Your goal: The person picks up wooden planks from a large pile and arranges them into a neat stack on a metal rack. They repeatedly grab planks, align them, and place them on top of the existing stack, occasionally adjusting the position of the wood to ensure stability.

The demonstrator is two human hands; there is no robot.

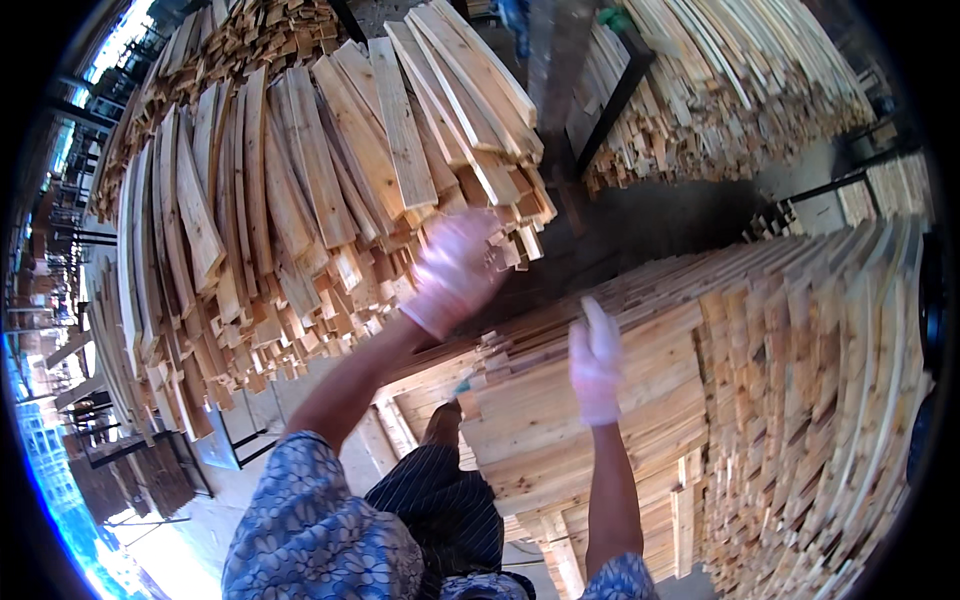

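Observation:
A pale glove covers my left hand (455, 272), which is smeared by motion at the near ends of a large heap of wooden planks (310, 180). Its fingers are too blurred to show whether they grip a plank. My right hand (597, 362), also gloved, is over a neat stack of boards (600, 410) in front of me. Its fingers point away from me, stretched out, and no plank shows in them. The heap's planks lie side by side, their near ends jutting out unevenly.
To the right rises a tall stack of boards (810, 400). Another pile of thin planks (730, 90) lies at the far right, beside a dark metal post (560, 60). A blue metal frame (240, 440) stands on the floor at left.

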